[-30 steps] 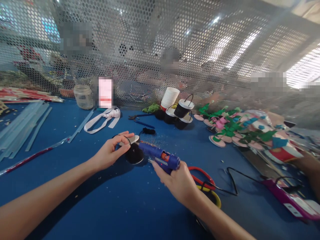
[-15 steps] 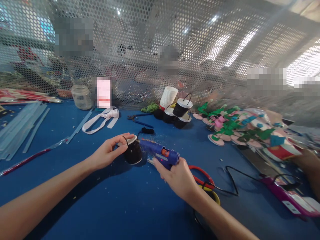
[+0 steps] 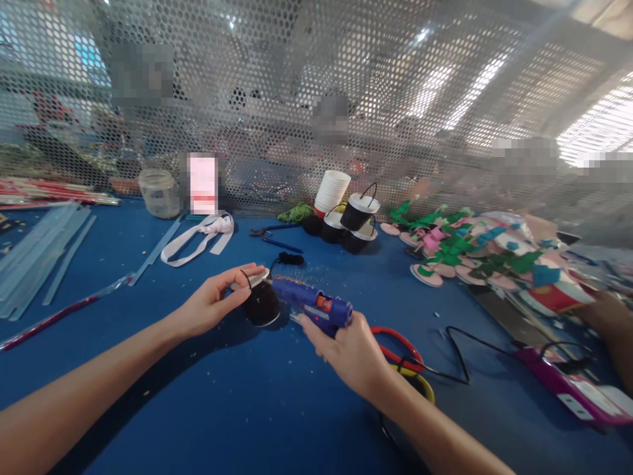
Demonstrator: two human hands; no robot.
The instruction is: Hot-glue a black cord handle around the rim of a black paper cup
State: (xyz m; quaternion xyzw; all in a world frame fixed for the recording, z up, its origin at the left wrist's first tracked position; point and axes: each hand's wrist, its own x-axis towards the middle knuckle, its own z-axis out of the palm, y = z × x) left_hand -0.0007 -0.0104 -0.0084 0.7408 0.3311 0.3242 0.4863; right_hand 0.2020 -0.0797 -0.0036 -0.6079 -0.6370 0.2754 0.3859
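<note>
A small black-wrapped cup [image 3: 262,304] with a white rim and a thin black handle lies tilted on the blue table. My left hand [image 3: 217,298] grips it at the rim and handle, thumb and fingers pinched there. In my right hand [image 3: 349,346] is a blue glue gun [image 3: 311,300], its nozzle pointing left, right by the cup's rim; whether it touches cannot be made out. A short bundle of black cord [image 3: 291,259] lies just behind the cup.
Pliers [image 3: 277,232], black-and-white cups [image 3: 360,212] and stacked white cups [image 3: 331,191] stand behind. Glue sticks [image 3: 37,254] lie left, ribbon [image 3: 198,241] nearer. Scissors [image 3: 403,343] and a purple power strip [image 3: 568,389] are right, beside another person's hand [image 3: 603,313].
The glue gun and my right hand have shifted very slightly left. My left hand keeps its hold on the cup.
</note>
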